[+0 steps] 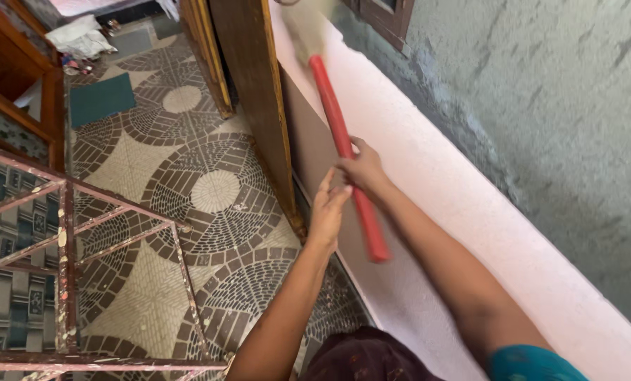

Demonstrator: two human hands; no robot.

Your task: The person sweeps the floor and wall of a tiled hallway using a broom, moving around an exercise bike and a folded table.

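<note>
Red roller handle [344, 148] ran diagonally along the pale pink wall [470, 212], its roller head [303, 32] up against the wall near the wooden door frame [259, 106]. Right hand [363, 169] gripped the handle mid-length. Left hand [327, 212] was open, fingers straight, touching just beside it. Patterned tile floor [188, 183] below.

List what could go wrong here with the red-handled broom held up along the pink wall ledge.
The right hand alone grips the red broom handle; the left hand only touches beside it with open fingers, so the broom may slip or swing. The view looks down over a paint-spattered metal frame to the patterned tile floor below, so leaning toward the ledge might cost balance.
</note>
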